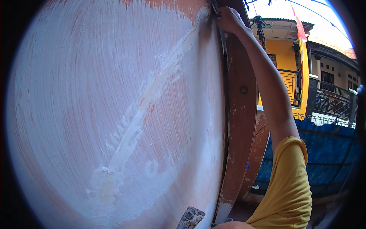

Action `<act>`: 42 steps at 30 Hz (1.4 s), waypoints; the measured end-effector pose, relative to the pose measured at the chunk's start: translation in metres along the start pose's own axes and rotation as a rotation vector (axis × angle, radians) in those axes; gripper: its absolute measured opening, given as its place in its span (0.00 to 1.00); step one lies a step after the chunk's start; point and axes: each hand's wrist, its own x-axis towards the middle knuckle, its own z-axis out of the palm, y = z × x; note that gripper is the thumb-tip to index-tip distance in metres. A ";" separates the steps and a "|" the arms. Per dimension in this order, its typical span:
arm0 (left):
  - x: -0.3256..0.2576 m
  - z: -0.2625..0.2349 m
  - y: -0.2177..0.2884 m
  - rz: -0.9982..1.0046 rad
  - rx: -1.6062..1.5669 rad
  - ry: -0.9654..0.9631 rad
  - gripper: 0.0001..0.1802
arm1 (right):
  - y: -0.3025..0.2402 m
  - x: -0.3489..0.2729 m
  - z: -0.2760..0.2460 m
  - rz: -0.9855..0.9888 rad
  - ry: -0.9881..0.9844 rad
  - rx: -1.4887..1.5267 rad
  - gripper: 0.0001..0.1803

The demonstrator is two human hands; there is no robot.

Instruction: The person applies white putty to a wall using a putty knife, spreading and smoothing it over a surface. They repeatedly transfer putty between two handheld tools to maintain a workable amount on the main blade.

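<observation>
My right hand [230, 20] is raised high at the wall's right edge, its fingers closed. A thin dark object [215, 7] shows beside the fingers; its kind cannot be made out. The bare forearm rises from a yellow sleeve [284, 183]. Before me stands a pinkish wall panel [167, 114] streaked with whitish coating, a thicker pale band running diagonally across it. At the lower edge, a flat grey blade-like piece [191, 218] is crusted with pale paste. Right of it a rounded bit of skin shows, cut off by the frame; whether it belongs to my left hand is unclear.
A brown frame [242, 114] with chipped paint and a round fitting borders the panel on the right. Beyond it are a blue sheet fence [324, 152], a yellow house [286, 57] with a balcony railing, and a dark tangle hanging from overhead wires [260, 28].
</observation>
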 end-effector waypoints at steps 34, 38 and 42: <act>-0.014 0.006 -0.017 0.196 0.031 0.082 0.21 | 0.011 0.012 -0.067 -0.063 -0.038 0.193 0.08; -0.016 0.007 -0.021 0.302 0.217 0.115 0.24 | 0.002 0.010 -0.079 -0.039 -0.124 0.075 0.10; -0.014 0.003 -0.017 0.196 0.064 0.077 0.22 | -0.032 0.006 -0.075 0.122 -0.104 0.104 0.23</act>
